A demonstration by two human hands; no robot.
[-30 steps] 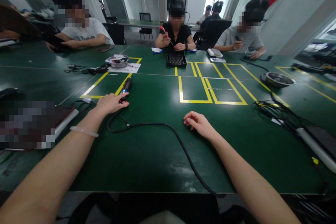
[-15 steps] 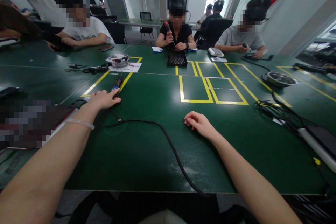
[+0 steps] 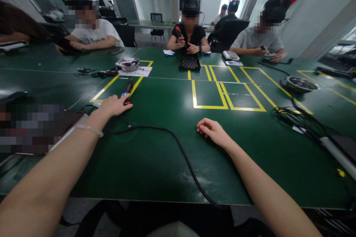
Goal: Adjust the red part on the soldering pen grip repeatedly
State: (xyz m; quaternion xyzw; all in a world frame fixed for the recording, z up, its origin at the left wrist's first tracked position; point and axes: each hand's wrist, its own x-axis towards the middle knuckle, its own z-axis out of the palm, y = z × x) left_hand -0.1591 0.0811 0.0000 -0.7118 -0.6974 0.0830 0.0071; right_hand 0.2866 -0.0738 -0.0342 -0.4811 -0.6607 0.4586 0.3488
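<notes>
My left hand [image 3: 115, 106] lies over the near end of a slim black and blue hand tool [image 3: 127, 88] with an orange end. Its forefinger and thumb are apart, the forefinger against the tool, and the hand is not wrapped round it. The tool rests inside a yellow-taped outline; its exact kind is hard to make out. My right hand [image 3: 213, 132] rests on the green table [image 3: 155, 163], loosely curled, with nothing in it. A black cable [image 3: 178, 142] runs from near my left hand to the table's front edge.
Beyond the tool stands a metal bowl [image 3: 128, 63] on a paper sheet. Across the table, a person holds a red-handled screwdriver [image 3: 179, 34] over a black tray [image 3: 189, 62]. Tangled cables [image 3: 294, 118] and another bowl [image 3: 302, 84] lie right; a laptop-like device [image 3: 36, 129] is left.
The view has turned slightly left, so everything appears a little further right. A standing person at the far left has gone out of view. My hands keep nearly the same pose.
</notes>
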